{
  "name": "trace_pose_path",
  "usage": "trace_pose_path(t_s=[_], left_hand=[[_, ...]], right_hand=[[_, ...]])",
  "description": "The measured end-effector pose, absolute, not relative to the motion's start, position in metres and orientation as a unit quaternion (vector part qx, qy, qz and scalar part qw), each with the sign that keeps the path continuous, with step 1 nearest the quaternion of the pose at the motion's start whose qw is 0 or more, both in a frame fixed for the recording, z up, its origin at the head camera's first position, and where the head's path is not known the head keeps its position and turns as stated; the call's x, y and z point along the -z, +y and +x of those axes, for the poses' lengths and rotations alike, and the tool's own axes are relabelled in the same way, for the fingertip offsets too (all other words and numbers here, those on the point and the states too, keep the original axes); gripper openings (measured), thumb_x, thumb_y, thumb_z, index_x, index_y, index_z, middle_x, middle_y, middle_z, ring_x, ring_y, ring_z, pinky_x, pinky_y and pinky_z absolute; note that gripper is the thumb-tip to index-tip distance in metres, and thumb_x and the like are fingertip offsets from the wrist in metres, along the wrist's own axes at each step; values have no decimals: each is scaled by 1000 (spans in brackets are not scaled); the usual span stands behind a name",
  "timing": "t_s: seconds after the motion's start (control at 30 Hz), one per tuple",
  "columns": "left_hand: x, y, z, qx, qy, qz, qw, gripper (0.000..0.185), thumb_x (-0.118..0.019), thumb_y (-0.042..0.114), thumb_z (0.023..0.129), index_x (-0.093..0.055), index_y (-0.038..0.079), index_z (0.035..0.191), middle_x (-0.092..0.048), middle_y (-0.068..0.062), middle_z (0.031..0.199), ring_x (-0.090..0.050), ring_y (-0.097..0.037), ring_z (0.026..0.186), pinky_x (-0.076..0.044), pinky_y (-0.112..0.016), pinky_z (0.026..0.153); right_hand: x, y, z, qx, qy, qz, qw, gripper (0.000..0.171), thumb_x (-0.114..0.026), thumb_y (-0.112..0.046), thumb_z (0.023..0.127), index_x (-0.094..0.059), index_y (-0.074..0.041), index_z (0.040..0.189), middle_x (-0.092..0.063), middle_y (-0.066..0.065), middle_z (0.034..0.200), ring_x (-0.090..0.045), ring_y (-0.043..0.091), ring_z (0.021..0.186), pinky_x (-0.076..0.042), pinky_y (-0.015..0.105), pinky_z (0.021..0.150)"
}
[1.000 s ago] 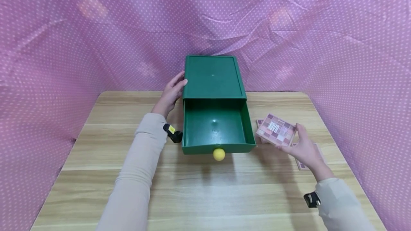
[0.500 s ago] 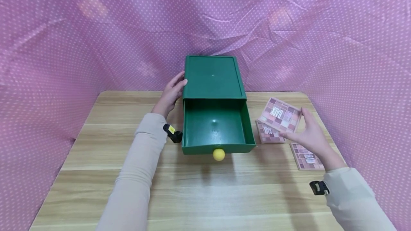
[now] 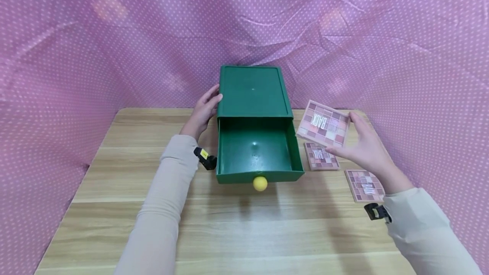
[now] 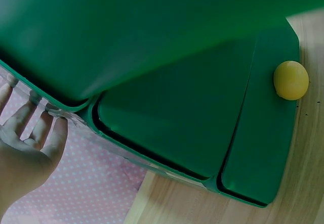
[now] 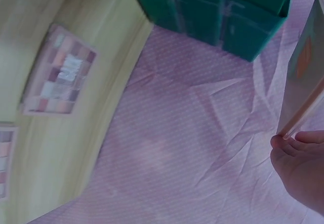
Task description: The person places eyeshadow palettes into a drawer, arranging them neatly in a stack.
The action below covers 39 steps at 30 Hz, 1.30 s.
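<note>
The right grip [image 3: 364, 154] holds 1 palette [image 3: 324, 123] near the drawer [image 3: 254, 154].

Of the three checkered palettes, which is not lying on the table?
The raised palette, gripped by the right hand, while the middle palette beside the green drawer and the front palette by the right sleeve lie flat on the table.

Smooth, softly glossy green plastic drawer unit [image 3: 253, 92], matt yellow knob [image 3: 260, 183], shiny plastic-looking face on the raised palette [image 3: 324, 124], smooth wood-grain tabletop [image 3: 114, 186], creased, faintly sheeny pink cloth [image 3: 172, 33], matt fabric sleeves [image 3: 158, 207]
</note>
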<state>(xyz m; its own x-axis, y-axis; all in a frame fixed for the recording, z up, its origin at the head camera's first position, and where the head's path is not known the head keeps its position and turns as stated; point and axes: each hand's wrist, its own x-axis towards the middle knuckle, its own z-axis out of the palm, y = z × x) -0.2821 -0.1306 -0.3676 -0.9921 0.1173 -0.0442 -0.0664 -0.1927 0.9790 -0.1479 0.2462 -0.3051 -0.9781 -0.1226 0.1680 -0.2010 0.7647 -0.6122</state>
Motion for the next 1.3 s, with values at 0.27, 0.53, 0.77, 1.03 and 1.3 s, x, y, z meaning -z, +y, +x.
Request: trace_pose_path(t_s=[0.27,0.53,0.77,1.03,1.3], left_hand=[[368,-130,-283,-770,635,14,61,48,-54,25,86,-37,23,132,-35,1,131,-47,-19,100,-39,-33,85],[367,-130,-281,-771,634,14,60,48,-54,25,86,-37,22,131,-35,1,131,-47,-19,99,-39,-33,84],[368,-129,-280,-770,635,13,60,48,-53,25,86,-37,23,132,-34,1,132,-47,-19,100,-39,-33,85],[367,-129,-279,-771,634,11,60,49,-53,26,86,-36,22,132,-34,1,133,-46,-20,102,-39,-33,85],[367,-128,-279,-769,637,7,55,48,-54,26,86,-38,23,131,-34,1,132,-46,-21,103,-39,-34,86]], right_hand=[[298,218,-155,-360,-922,132,50,102,-81,-27,56,-21,-4,135,-31,12,129,-24,30,120,-19,52,95],[301,190,-155,-347,-925,154,15,109,-81,-37,54,-17,-6,137,-19,11,139,-17,29,124,-18,52,95],[307,171,-154,-336,-922,191,11,111,-80,-42,51,-20,-7,137,-25,10,137,-22,28,122,-21,52,94],[315,154,-152,-308,-926,220,-8,110,-76,-50,53,-20,-3,136,-23,12,137,-23,28,122,-24,49,94],[321,139,-152,-294,-925,238,-33,109,-72,-55,54,-20,-5,136,-19,11,139,-22,28,123,-26,48,94]])
